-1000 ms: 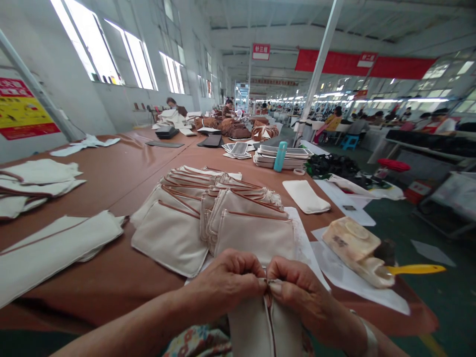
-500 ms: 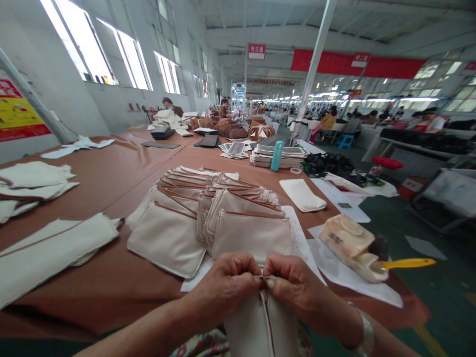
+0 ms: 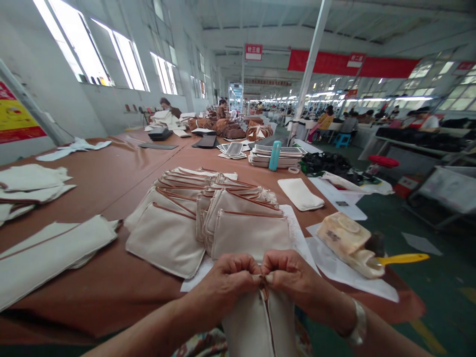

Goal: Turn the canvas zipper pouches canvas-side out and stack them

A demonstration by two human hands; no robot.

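Note:
My left hand [image 3: 226,281] and my right hand [image 3: 293,280] meet at the table's near edge, both pinched shut on the top end of a cream canvas pouch [image 3: 260,325] with a brown zipper running down its middle. The pouch hangs down toward my lap. Just beyond my hands lie two overlapping rows of finished cream pouches [image 3: 208,208] with brown zippers, resting on the brown table [image 3: 122,163].
A glue pot with a yellow-handled brush [image 3: 357,245] sits on white paper at the right. Flat cream pieces [image 3: 48,248] lie left. A single cream pouch [image 3: 300,194], a teal bottle [image 3: 274,155] and stacked trays stand farther back. Other people work at distant tables.
My hands and the pouch have hardly moved; they stay pinched together at the zipper end. The view has shifted slightly.

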